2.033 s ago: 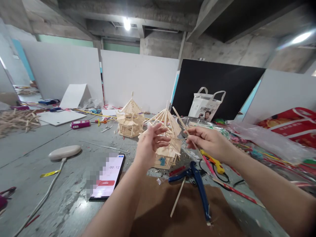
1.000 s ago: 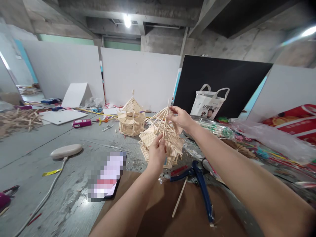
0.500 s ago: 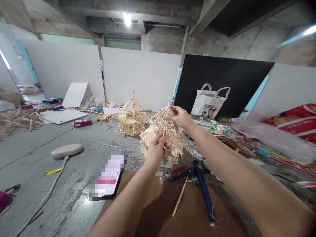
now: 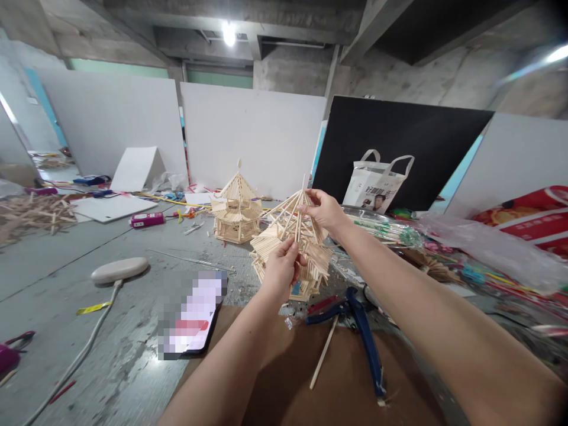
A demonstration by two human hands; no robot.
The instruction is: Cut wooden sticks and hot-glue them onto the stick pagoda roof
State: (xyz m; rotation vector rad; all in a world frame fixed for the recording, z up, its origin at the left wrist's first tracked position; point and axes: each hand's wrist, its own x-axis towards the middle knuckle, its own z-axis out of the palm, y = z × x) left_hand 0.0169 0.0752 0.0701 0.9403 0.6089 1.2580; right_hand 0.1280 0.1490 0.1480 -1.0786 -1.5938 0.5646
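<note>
A small pavilion model (image 4: 270, 245) built of thin wooden sticks stands on the floor in front of me. My left hand (image 4: 278, 271) pinches the lower end of a loose stick (image 4: 296, 223) laid up the model's roof. At the roof's peak my right hand (image 4: 323, 210) pinches the upper end of that stick. Both hands are closed on it.
A second, finished stick pavilion (image 4: 235, 210) stands behind. Blue-handled cutters (image 4: 360, 331) and a loose stick (image 4: 322, 360) lie on brown cardboard (image 4: 284, 384) near me. A phone (image 4: 191, 313) lies to the left, beside a cable and pad (image 4: 119, 269). Bags and clutter fill the right.
Two seconds ago my right hand held the stick away from the model and my left hand was open. Both hands have since brought the stick onto the roof and hold it there.
</note>
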